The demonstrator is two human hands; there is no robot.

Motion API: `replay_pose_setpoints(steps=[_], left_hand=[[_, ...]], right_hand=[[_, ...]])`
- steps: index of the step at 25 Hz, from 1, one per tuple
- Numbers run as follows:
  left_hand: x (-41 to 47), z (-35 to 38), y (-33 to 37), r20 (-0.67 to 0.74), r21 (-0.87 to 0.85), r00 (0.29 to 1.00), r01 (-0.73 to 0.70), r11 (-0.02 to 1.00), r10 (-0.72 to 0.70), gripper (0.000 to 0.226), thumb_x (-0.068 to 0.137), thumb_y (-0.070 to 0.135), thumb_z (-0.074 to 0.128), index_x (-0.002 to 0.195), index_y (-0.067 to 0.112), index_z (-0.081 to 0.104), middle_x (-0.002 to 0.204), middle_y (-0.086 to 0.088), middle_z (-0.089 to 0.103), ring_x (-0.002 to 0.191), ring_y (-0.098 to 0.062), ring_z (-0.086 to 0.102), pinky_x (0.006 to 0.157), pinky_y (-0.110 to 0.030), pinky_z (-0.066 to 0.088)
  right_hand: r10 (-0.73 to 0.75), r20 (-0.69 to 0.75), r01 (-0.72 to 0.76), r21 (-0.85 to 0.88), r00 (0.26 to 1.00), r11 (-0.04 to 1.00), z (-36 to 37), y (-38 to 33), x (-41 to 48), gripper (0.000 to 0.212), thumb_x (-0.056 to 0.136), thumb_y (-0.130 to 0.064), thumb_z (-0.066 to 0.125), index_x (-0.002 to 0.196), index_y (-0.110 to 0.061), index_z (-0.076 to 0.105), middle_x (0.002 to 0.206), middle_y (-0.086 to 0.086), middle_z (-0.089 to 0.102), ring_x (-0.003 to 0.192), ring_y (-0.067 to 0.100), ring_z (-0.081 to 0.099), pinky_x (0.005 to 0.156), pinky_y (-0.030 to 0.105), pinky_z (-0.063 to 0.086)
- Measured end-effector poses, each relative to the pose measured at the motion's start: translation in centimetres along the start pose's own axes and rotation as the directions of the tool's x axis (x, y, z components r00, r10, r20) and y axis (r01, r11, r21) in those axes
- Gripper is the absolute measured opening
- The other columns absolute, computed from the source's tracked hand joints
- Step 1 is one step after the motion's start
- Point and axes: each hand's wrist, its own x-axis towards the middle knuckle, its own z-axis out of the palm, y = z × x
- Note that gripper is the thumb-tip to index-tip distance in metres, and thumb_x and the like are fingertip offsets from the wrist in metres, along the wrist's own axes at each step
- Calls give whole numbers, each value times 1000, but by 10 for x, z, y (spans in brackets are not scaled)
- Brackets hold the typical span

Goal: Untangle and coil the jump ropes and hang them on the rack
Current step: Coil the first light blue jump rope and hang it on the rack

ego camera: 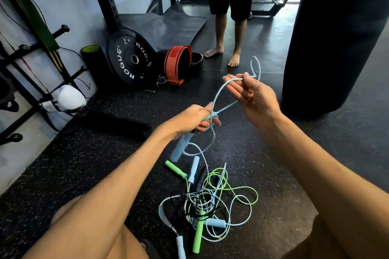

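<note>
Our two forearms reach out over the dark rubber floor (84,164), and between them, nearest us, lies the tangle (210,202) of green, black and pale-blue cords with their foam handles sticking out at every angle. We hold one light-blue rope (219,92) up clear of that heap, likely so its length can be followed without catching the others. Our left hand (195,118) has its grip closed round the cord just above the blue handle (179,149), which hangs below the fist; holding there anchors one end. Our right hand (254,94) is raised further out, palm turned toward us, with its grip pinching the cord between thumb and fingertips while the other fingers stay fairly straight; a small loop stands up above that pinch. From the left fist the cord trails down into the pile, so this rope is still not free. We judge the work to be early: one rope is partly drawn out, none coiled. The rack (77,71) with its black pegs stands on the wall well to our left, with bands draped over it. A bystander's bare legs (229,44) stand beyond.
</note>
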Motion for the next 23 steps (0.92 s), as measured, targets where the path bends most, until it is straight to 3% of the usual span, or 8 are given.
replay_pose_setpoints(steps=[4,9,12,15,17,19,21,23], left_hand=[[-4,2,5,95,-51,994,-49,998,54,55,104,44,34,86,2,64,56,6,29,49,-8,24,54,-23,25],[-1,-8,0,-200,21,979,-47,999,50,41,105,28,42,82,2,65,55,3,30,41,-5,28,49,-22,28],[2,-17,1,-325,-114,945,-57,992,17,39,105,23,42,71,7,53,46,6,28,36,-5,25,41,-20,24],[1,-30,3,-232,-440,972,-79,895,-28,39,104,24,42,67,13,44,47,8,21,38,-6,19,44,-23,20],[-1,-38,4,-128,-606,991,-55,793,-29,40,102,28,44,64,14,45,49,8,20,40,-6,18,46,-23,19],[-2,-42,5,-83,-683,996,-46,729,-15,38,100,27,45,64,15,45,48,9,21,40,-6,17,47,-23,18],[-2,-41,5,-91,-678,996,-47,733,-20,37,100,24,45,64,15,44,48,9,21,40,-6,18,48,-23,17],[-1,-38,4,-124,-635,992,-48,771,-40,37,101,23,46,65,15,45,50,8,20,41,-6,18,47,-23,19]], right_hand=[[53,-101,-55,-13,993,998,-16,-11,5,26,104,-16,45,92,0,61,68,6,73,63,14,73,58,24,59],[237,-154,-281,-457,959,844,-39,-7,12,29,101,-10,38,90,-1,64,52,-1,42,36,7,29,34,17,27],[130,-176,-218,-830,976,514,-49,1,15,24,93,-4,48,77,0,66,50,5,45,36,13,32,37,17,26],[67,-148,-152,-986,987,62,-60,8,20,31,90,-3,49,64,4,65,52,13,63,40,24,54,42,26,48],[109,-208,-192,-971,972,-143,-65,11,21,23,87,0,51,76,8,70,69,19,73,57,31,70,56,36,61],[89,-222,-183,-929,971,-320,-67,14,18,21,86,-2,55,101,5,67,95,23,73,83,36,72,70,38,59],[56,-94,-73,-951,994,-302,-62,15,17,36,91,-6,51,127,-2,54,121,22,63,107,37,63,85,37,51],[68,86,86,-996,994,2,-51,18,14,40,97,-6,49,137,-9,49,129,16,61,113,29,61,92,35,50]])
